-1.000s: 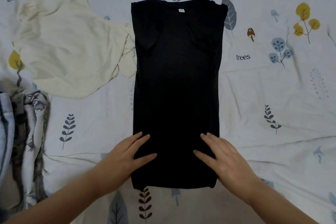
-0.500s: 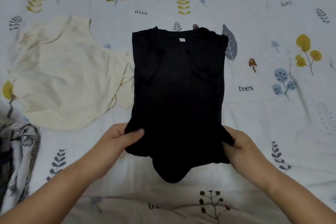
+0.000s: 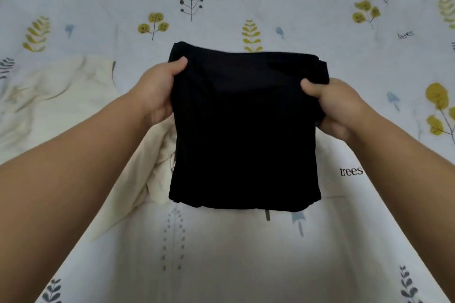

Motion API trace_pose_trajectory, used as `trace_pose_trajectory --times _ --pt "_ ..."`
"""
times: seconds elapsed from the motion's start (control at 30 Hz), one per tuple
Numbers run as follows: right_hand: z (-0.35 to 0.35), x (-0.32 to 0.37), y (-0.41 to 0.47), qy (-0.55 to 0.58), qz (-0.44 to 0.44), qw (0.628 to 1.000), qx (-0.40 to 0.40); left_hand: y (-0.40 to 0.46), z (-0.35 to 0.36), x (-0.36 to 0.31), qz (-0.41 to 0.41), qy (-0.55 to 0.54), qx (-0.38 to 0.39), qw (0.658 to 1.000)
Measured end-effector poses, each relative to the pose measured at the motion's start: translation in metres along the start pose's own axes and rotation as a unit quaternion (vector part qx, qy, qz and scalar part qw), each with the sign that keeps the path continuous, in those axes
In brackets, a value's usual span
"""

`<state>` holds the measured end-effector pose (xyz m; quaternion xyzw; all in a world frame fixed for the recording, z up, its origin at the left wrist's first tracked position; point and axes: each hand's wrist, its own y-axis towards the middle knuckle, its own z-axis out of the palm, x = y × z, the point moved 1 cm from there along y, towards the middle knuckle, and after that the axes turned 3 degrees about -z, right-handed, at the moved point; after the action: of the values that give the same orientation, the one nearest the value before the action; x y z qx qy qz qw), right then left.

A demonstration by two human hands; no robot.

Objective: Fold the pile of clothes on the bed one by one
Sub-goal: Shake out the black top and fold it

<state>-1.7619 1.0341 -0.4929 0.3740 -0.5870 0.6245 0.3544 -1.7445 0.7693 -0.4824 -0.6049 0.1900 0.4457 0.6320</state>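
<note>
The folded black shirt [image 3: 243, 130], a soft dark rectangle, hides its own folds and both hands' fingers. The left hand [image 3: 157, 91] pinches its 10 o'clock corner, the right hand [image 3: 334, 106] its 2 o'clock corner. A crumpled cream garment [image 3: 49, 103] at 9 o'clock on the printed bedsheet [image 3: 246, 253] is cut off

Both hands, left [image 3: 157, 91] and right [image 3: 337, 103], grip the folded black garment [image 3: 243, 135] over the bed [image 3: 246, 253].

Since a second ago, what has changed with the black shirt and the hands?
Both hands went from lying flat on the hem to gripping it and carrying it up toward the collar, so the black shirt is now folded in half. The left hand and right hand each pinch a top corner. The cream garment stays unfolded on the bed.
</note>
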Motion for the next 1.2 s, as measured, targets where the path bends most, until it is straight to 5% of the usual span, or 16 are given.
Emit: trace_pose_trajectory --times 0.2,0.3,0.43,0.53,0.6,0.7,0.87,0.9,1.0,1.07,1.13,1.2 --pt "0.007 -0.037 0.036 -0.171 0.037 0.979 -0.102 0.052 -0.008 0.035 -0.022 0.243 -0.092 0.965" --pt "0.005 -0.047 0.043 -0.299 -0.024 0.938 -0.175 0.061 -0.012 0.048 0.053 0.374 -0.187 0.907" --pt "0.001 -0.044 0.042 -0.297 -0.074 0.916 -0.259 0.058 -0.008 0.049 0.176 0.449 -0.287 0.828" --pt "0.006 -0.043 0.034 -0.461 -0.144 0.856 -0.183 0.052 0.001 0.055 0.339 0.595 -0.192 0.703" --pt "0.007 -0.047 0.031 -0.591 -0.162 0.781 -0.12 0.058 0.002 0.058 0.342 0.665 -0.123 0.653" --pt "-0.003 -0.044 0.042 -0.647 -0.175 0.736 -0.097 0.077 -0.001 0.05 0.272 0.7 -0.104 0.652" --pt "-0.017 -0.016 0.068 -0.386 -0.074 0.903 -0.174 0.095 -0.005 0.018 0.215 0.575 -0.203 0.763" --pt "-0.017 -0.013 0.071 -0.361 -0.065 0.904 -0.218 0.095 -0.005 0.016 0.214 0.566 -0.238 0.76" --pt "-0.007 -0.016 0.071 -0.462 -0.109 0.82 -0.32 0.085 0.004 0.021 0.263 0.552 -0.295 0.735" --pt "0.016 -0.027 0.058 -0.504 -0.227 0.784 -0.283 0.072 0.013 0.032 0.38 0.565 -0.238 0.693" --pt "0.035 -0.05 0.046 -0.587 -0.323 0.729 -0.139 0.064 0.016 0.053 0.483 0.64 -0.097 0.589" --pt "0.035 -0.076 0.044 -0.697 -0.293 0.655 -0.008 0.066 0.007 0.074 0.442 0.746 0.015 0.497"
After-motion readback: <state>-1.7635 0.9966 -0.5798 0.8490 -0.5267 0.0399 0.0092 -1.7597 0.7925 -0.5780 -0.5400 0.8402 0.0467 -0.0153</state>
